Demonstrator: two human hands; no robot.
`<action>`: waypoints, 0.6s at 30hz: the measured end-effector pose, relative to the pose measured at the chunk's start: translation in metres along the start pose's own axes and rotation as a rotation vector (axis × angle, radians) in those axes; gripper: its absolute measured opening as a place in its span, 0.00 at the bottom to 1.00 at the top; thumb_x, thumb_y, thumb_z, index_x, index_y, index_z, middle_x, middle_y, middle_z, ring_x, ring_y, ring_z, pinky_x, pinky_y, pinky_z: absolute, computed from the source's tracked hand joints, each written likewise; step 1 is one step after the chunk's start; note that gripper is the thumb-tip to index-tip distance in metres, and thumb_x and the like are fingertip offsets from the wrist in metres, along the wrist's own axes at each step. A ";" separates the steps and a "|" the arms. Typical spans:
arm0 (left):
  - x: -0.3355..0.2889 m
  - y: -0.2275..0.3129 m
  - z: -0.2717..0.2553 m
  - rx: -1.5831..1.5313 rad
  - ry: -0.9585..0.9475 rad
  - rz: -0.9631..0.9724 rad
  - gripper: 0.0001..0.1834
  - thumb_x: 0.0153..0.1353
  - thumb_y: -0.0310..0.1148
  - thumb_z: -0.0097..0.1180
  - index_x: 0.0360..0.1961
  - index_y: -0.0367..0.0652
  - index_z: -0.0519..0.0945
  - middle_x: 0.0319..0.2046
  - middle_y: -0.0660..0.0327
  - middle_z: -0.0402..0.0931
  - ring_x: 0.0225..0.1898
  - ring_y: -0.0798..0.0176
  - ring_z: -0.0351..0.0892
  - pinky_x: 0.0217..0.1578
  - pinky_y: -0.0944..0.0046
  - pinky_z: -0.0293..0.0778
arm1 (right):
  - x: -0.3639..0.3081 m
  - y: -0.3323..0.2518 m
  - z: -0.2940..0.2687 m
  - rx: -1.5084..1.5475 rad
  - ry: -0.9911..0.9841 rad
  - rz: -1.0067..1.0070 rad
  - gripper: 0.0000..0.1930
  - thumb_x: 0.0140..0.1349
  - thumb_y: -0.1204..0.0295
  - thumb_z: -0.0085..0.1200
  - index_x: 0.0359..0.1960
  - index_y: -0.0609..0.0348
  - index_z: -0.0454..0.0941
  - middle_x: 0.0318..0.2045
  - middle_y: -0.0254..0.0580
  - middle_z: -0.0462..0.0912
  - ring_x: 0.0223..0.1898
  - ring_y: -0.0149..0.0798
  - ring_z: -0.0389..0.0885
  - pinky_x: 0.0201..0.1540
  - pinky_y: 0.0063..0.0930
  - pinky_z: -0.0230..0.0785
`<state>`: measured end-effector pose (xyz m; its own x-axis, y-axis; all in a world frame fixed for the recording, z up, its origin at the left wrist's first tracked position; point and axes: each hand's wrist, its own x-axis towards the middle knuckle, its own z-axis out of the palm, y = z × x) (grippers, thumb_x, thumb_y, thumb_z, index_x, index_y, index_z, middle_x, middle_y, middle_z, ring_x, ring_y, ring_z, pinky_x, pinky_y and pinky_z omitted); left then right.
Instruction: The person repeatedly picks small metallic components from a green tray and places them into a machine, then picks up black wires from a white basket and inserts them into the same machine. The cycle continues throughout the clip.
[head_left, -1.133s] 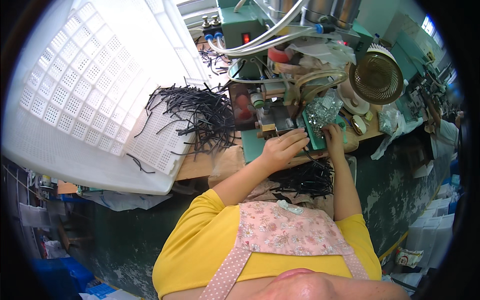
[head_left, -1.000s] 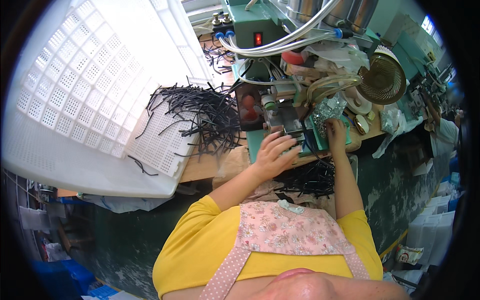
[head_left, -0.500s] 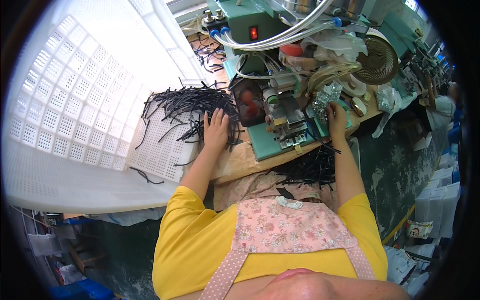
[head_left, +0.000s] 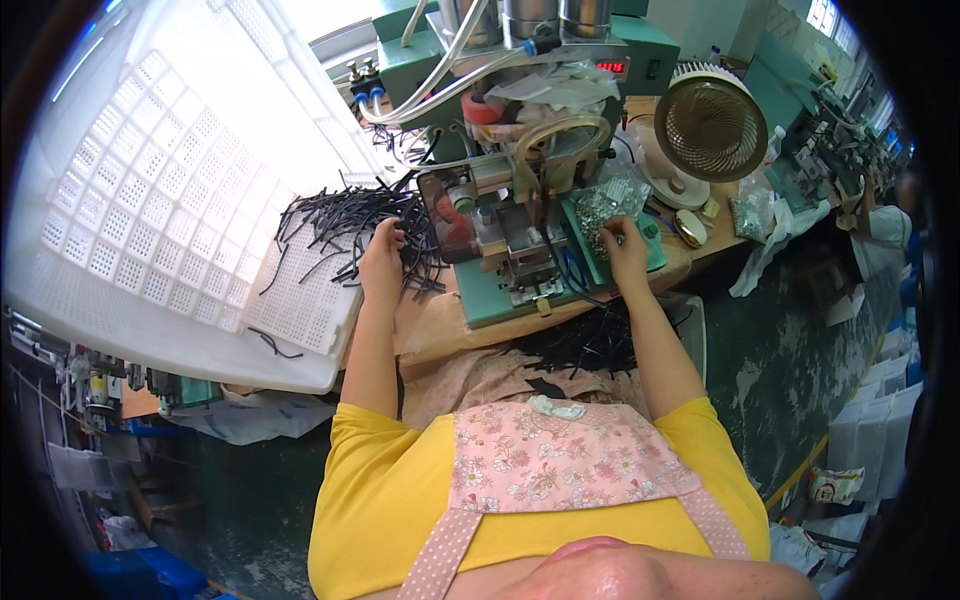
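My left hand [head_left: 382, 262] is at the right part of a heap of black strips [head_left: 345, 215], its fingers curled in among them. Whether a strip is between those fingers cannot be made out. My right hand [head_left: 625, 250] has thumb and fingertips drawn together over a mound of small shiny metal pieces [head_left: 592, 212], which lies by a clear bag on a green plate. Anything in that pinch is too small to see. Between my hands stands a green bench machine with a metal fixture [head_left: 530, 262] and a tinted guard [head_left: 447, 215] on its left side.
A large white perforated crate [head_left: 150, 200] lies at the left, with strips inside. More black strips [head_left: 580, 342] lie below the bench edge, near my apron. A round fan [head_left: 710, 125] and an oval metal-rimmed object [head_left: 690, 228] are at the right. White hoses [head_left: 440, 80] arch over the machine.
The whole view has shifted. My left hand, spread flat on the strips before, has its fingers curled now. My right hand stays at the metal pieces, its fingertips pinched.
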<state>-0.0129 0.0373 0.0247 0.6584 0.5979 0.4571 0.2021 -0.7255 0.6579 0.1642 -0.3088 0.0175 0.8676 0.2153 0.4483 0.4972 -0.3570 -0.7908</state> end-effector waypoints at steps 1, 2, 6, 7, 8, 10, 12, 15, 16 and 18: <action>-0.003 0.004 -0.002 0.028 0.119 0.138 0.12 0.63 0.27 0.51 0.47 0.49 0.77 0.36 0.55 0.78 0.37 0.51 0.79 0.34 0.59 0.73 | 0.005 -0.012 0.000 0.087 -0.031 0.000 0.07 0.57 0.75 0.59 0.35 0.62 0.74 0.31 0.43 0.79 0.35 0.36 0.79 0.38 0.28 0.69; -0.005 0.007 -0.002 0.067 0.230 0.272 0.12 0.63 0.26 0.51 0.47 0.49 0.77 0.36 0.55 0.78 0.36 0.52 0.79 0.35 0.60 0.73 | 0.008 -0.025 0.001 0.192 -0.071 0.046 0.07 0.58 0.75 0.59 0.36 0.62 0.75 0.32 0.43 0.80 0.37 0.35 0.79 0.39 0.28 0.70; -0.013 0.026 -0.002 -0.232 0.217 -0.174 0.12 0.67 0.28 0.48 0.51 0.42 0.66 0.36 0.57 0.77 0.36 0.67 0.79 0.34 0.66 0.73 | 0.012 -0.074 0.004 0.272 -0.203 -0.062 0.08 0.57 0.74 0.59 0.37 0.61 0.76 0.34 0.43 0.81 0.39 0.38 0.80 0.41 0.29 0.70; -0.012 0.033 -0.002 -0.357 0.215 -0.183 0.12 0.69 0.32 0.46 0.50 0.39 0.64 0.35 0.57 0.77 0.35 0.69 0.78 0.34 0.69 0.74 | 0.010 -0.084 0.006 0.255 -0.236 -0.081 0.08 0.57 0.74 0.59 0.37 0.61 0.77 0.35 0.43 0.82 0.39 0.39 0.81 0.41 0.29 0.70; -0.012 0.042 -0.003 -0.462 0.198 -0.131 0.12 0.70 0.32 0.45 0.49 0.39 0.64 0.36 0.57 0.77 0.34 0.69 0.78 0.35 0.70 0.74 | 0.007 -0.091 0.008 0.267 -0.266 -0.132 0.08 0.57 0.74 0.59 0.37 0.61 0.77 0.35 0.43 0.82 0.39 0.40 0.81 0.42 0.30 0.70; -0.018 0.063 -0.006 -0.687 0.109 -0.186 0.11 0.70 0.32 0.44 0.49 0.39 0.64 0.36 0.57 0.77 0.33 0.67 0.79 0.35 0.71 0.75 | 0.002 -0.100 0.014 0.216 -0.240 -0.111 0.08 0.56 0.74 0.60 0.36 0.61 0.76 0.34 0.42 0.82 0.40 0.41 0.81 0.42 0.30 0.70; -0.023 0.084 -0.012 -0.729 0.049 -0.103 0.12 0.71 0.35 0.42 0.50 0.39 0.66 0.39 0.55 0.78 0.37 0.64 0.81 0.37 0.67 0.77 | -0.001 -0.103 0.020 0.281 -0.195 -0.097 0.09 0.56 0.74 0.60 0.36 0.61 0.75 0.33 0.42 0.81 0.40 0.40 0.81 0.42 0.30 0.70; -0.044 0.125 -0.001 -0.573 0.073 0.222 0.11 0.69 0.32 0.46 0.46 0.37 0.73 0.42 0.54 0.79 0.39 0.61 0.81 0.38 0.66 0.77 | -0.002 -0.102 0.028 0.429 -0.225 0.021 0.10 0.57 0.76 0.60 0.36 0.61 0.72 0.32 0.37 0.78 0.39 0.31 0.77 0.43 0.24 0.68; -0.048 0.136 0.003 -0.376 0.093 0.414 0.09 0.67 0.28 0.49 0.44 0.37 0.77 0.43 0.54 0.79 0.39 0.60 0.81 0.39 0.65 0.76 | -0.001 -0.101 0.029 0.478 -0.240 0.074 0.09 0.57 0.78 0.60 0.36 0.61 0.71 0.32 0.35 0.77 0.38 0.27 0.75 0.42 0.22 0.68; -0.053 0.158 0.014 -0.182 0.101 0.762 0.12 0.52 0.22 0.59 0.39 0.39 0.81 0.42 0.56 0.80 0.40 0.57 0.80 0.39 0.65 0.76 | 0.000 -0.101 0.028 0.432 -0.230 0.022 0.09 0.57 0.78 0.60 0.36 0.61 0.71 0.32 0.35 0.77 0.37 0.27 0.75 0.42 0.21 0.67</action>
<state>-0.0053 -0.1140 0.0960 0.4969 -0.0071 0.8678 -0.4060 -0.8857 0.2252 0.1138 -0.2469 0.0858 0.8290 0.4241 0.3645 0.3869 0.0356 -0.9214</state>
